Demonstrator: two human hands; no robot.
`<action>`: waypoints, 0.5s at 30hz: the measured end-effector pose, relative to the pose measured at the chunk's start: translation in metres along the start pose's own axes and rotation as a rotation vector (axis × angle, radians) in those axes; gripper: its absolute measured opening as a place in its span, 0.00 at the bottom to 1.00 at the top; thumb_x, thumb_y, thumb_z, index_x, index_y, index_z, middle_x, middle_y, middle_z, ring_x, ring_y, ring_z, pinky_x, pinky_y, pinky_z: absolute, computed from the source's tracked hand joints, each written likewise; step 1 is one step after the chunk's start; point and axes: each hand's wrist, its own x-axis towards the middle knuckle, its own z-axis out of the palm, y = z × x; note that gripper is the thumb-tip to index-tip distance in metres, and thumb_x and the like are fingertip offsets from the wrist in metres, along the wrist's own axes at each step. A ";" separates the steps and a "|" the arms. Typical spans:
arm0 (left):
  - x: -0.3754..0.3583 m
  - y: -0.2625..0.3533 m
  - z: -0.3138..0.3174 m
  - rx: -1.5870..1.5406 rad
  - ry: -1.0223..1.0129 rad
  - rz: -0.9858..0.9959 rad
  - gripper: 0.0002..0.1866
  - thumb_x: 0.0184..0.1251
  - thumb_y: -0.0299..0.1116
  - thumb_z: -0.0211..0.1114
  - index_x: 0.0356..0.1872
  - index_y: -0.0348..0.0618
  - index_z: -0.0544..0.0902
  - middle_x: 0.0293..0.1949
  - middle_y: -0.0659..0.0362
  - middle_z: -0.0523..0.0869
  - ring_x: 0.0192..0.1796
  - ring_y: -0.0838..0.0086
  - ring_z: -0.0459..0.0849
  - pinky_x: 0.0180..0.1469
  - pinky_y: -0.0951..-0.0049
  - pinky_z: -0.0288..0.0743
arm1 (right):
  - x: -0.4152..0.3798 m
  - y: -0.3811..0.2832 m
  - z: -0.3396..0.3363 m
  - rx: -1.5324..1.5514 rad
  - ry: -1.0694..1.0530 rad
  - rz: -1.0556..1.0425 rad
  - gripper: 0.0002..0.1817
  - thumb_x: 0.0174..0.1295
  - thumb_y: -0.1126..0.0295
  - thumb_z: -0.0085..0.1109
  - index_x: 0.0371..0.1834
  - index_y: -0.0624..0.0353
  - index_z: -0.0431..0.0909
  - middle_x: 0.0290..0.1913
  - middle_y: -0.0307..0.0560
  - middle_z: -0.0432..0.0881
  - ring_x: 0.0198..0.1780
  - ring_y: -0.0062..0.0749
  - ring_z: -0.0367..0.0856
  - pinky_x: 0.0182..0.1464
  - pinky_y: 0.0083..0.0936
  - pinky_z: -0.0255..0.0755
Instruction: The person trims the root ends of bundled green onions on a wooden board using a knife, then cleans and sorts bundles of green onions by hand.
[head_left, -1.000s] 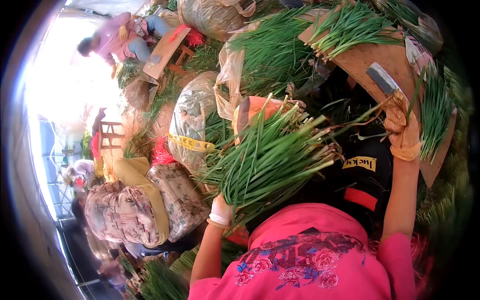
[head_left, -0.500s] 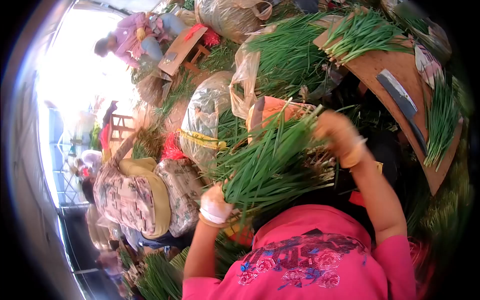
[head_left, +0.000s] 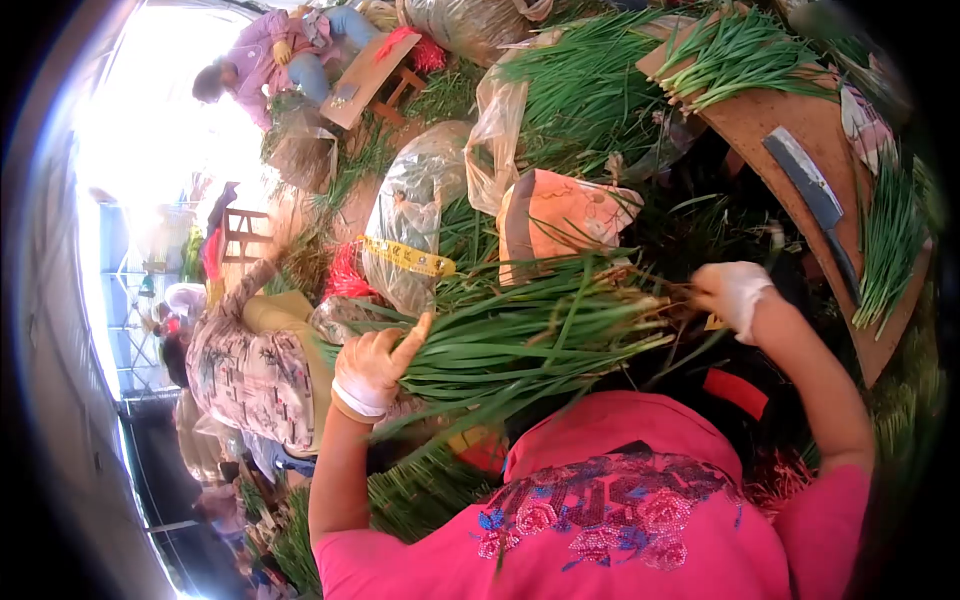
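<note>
A loose bunch of garlic chives (head_left: 530, 345) lies across my lap, pale stem ends to the right. My left hand (head_left: 372, 368), in a light glove, grips its leafy end with the thumb raised along the leaves. At the stem ends, my gloved right hand (head_left: 735, 296) has its fingers curled together, brownish strands beside the fingertips. What it pinches is too blurred to make out. Just beyond the bunch sits an orange patterned cloth-like item (head_left: 565, 220).
On the right, a curved brown board (head_left: 765, 125) carries a cleaver (head_left: 805, 180), a chive bundle (head_left: 745, 60) and another bundle (head_left: 885, 250). A clear plastic bag (head_left: 405, 220) stands ahead. One person (head_left: 255, 370) sits close on the left; another (head_left: 260, 60) works farther off.
The bunch has come down and levelled out, uncovering the orange item. My left hand has moved left and up; my right hand has moved right and down, away from the upper stems.
</note>
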 end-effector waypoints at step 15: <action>-0.020 0.009 -0.009 0.109 0.021 0.023 0.26 0.49 0.32 0.62 0.54 0.65 0.83 0.35 0.65 0.82 0.28 0.73 0.79 0.27 0.72 0.72 | 0.030 -0.041 0.016 -0.027 -0.127 0.124 0.09 0.55 0.61 0.66 0.34 0.53 0.84 0.34 0.47 0.86 0.42 0.41 0.86 0.41 0.34 0.80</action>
